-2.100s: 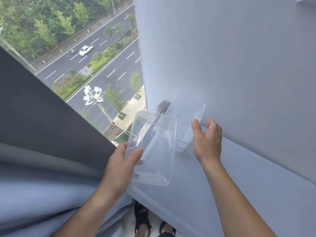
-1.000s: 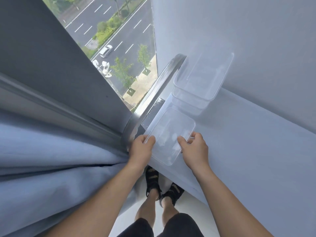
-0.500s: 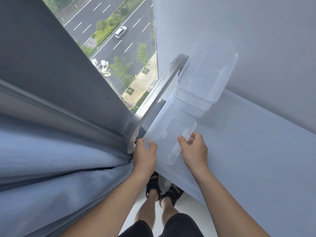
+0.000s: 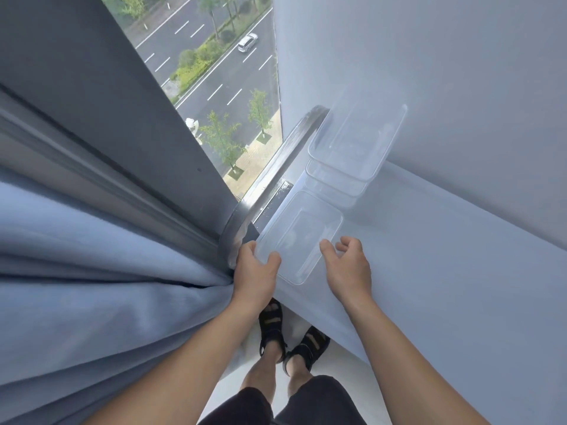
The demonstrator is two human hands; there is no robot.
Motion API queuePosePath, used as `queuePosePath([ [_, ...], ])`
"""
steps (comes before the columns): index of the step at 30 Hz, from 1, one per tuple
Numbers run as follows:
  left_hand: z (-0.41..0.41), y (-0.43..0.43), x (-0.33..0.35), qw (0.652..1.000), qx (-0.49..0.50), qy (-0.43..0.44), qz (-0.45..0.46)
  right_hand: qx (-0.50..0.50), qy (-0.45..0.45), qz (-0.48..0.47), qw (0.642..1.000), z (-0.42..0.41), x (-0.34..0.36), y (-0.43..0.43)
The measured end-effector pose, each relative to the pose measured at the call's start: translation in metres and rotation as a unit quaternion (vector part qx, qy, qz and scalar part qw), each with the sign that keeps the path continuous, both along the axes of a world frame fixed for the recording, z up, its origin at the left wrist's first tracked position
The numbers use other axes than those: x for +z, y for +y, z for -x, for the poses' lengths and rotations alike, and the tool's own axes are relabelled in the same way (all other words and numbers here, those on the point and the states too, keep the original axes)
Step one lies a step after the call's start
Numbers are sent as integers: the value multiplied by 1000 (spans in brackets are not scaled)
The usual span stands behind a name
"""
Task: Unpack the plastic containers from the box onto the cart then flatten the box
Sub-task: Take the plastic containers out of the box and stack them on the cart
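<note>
Your right hand point(image 4: 346, 265) has just let go, fingers apart; your left hand point(image 4: 256, 268) still pinches the clear container point(image 4: 299, 237), now resting on the pale surface point(image 4: 429, 256) near the stacked containers point(image 4: 352, 148). Release it next.

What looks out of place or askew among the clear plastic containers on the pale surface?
The near clear rectangular plastic container lies at an angle, its corner past the pale surface's near edge, pinched by the left hand; the right hand is open beside it. No damage shows.
</note>
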State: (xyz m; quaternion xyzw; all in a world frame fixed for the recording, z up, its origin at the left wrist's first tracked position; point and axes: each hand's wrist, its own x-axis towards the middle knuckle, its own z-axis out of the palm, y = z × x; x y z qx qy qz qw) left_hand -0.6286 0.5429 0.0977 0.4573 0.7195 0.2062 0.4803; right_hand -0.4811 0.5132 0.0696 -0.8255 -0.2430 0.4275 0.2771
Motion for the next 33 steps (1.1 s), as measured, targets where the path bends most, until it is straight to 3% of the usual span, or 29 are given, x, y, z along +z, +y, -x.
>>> queuePosePath([
  [5, 3, -18, 26, 999, -42, 12, 16, 45, -47, -23, 998, -5, 25, -14],
  [13, 21, -45, 62, 992, -117, 21, -34, 95, -97, -58, 989, 3, 75, -59],
  [20, 37, -76, 111, 931, -329, 102, -120, 127, -172, -73, 974, 27, 128, -124],
  [23, 51, -96, 135, 909, -366, 92, -176, 101, -190, -84, 973, 46, 151, -159],
  [33, 77, -171, 166, 846, -479, 19, -235, 40, -239, -102, 965, 95, 196, -276],
])
